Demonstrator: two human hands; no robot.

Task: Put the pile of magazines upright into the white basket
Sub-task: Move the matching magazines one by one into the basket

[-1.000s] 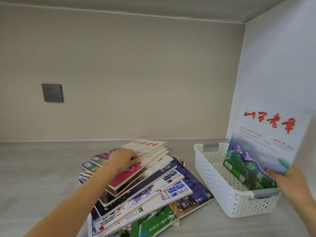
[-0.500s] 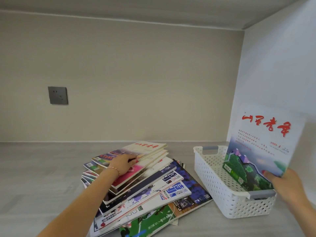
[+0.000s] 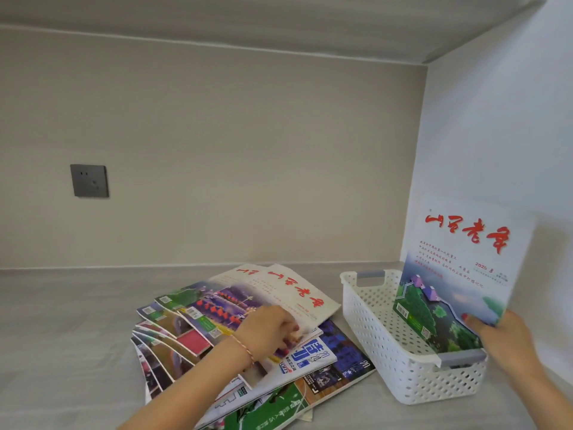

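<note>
While the white basket (image 3: 403, 361) stands just right of the splayed pile of magazines (image 3: 248, 330) on the grey shelf (image 3: 62, 321), seen from the head camera: first magazine going in, nothing else yet visible inside. Right hand (image 3: 499, 336) pinching the held magazine (image 3: 459, 274) at its lower right corner, thumb on the cover, fingers hidden behind; cover upright and leaning slightly, lower edge dipped below the near rim into the basket's right side, whether touching the floor of it cannot be told. Left hand (image 3: 269, 328) curled over the top of the pile, fingertips tucked at the edge of an upper copy, apparently gripping it for the next lift, though exact hold partly hidden. Judged as early in the task, with nearly the whole pile still lying flat and fanned. Next move likely calling for seating the held copy against the basket's side wall so as not to flop over, then releasing, then lifting the following copy across without dragging the loose ones beneath. Only one view available.
</note>
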